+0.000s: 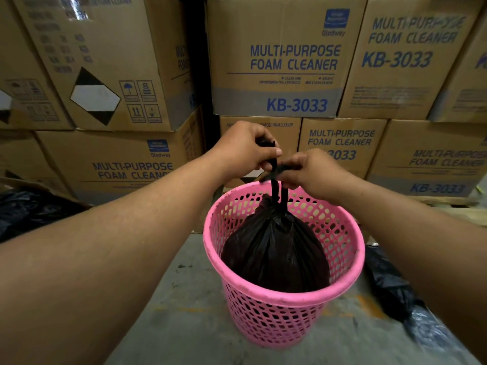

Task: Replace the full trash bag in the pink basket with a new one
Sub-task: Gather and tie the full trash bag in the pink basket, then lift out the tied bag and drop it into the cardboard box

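Observation:
A pink plastic mesh basket [287, 309] stands on the concrete floor in the middle of the view. Inside it sits a full black trash bag [274, 254], its top gathered into two twisted strips that rise above the rim. My left hand [242, 151] grips one strip above the basket. My right hand [308, 172] pinches the other strip just beside it. Both hands meet over the far side of the rim, and the strips cross between them.
Stacked brown cardboard boxes [284, 61] printed with "Multi-Purpose Foam Cleaner" form a wall right behind the basket. A loose black plastic bag [395, 291] lies on the floor at the right. More black plastic [29, 212] sits at the left. Grey floor [184, 312] surrounds the basket.

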Tool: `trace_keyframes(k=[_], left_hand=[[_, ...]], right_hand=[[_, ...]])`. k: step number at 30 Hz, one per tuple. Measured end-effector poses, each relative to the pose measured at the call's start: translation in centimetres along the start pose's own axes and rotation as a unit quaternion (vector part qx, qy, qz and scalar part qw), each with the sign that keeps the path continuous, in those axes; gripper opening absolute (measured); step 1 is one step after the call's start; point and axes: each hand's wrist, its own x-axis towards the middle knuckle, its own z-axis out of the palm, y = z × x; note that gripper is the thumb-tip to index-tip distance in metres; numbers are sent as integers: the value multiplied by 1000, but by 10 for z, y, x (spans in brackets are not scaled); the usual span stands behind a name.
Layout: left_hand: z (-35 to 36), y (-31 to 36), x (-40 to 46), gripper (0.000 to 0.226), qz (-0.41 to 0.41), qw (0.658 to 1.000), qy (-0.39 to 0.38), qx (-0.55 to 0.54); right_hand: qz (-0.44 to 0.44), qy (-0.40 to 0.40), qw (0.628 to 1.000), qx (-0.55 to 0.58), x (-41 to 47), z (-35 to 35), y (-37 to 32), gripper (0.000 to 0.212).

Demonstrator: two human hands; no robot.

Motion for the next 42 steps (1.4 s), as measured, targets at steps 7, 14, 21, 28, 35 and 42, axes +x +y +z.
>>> trace_keyframes(k=[7, 14, 21, 28, 35, 42], left_hand=[[-7, -4, 18, 10, 2, 999, 33, 1], [-6, -8, 36, 11, 23, 1000, 14, -16], [-4, -44, 64, 19, 39, 994, 102, 14], [16, -97, 73, 21, -18, 981, -45, 188], [-3, -71, 44, 26, -74, 943, -166, 279], [-83, 23, 13, 33, -117, 886, -277, 354]], right_hand=[[60, -19, 965, 253, 16, -3, -2, 23], [27, -26, 994, 107, 29, 2, -2, 14], [48, 33, 998, 38, 74, -3, 16, 9], [79, -27, 995, -50, 98, -15, 18, 14], [137, -105, 977, -123, 73, -28, -13, 18], [183, -134, 956, -188, 31, -65, -99, 26]])
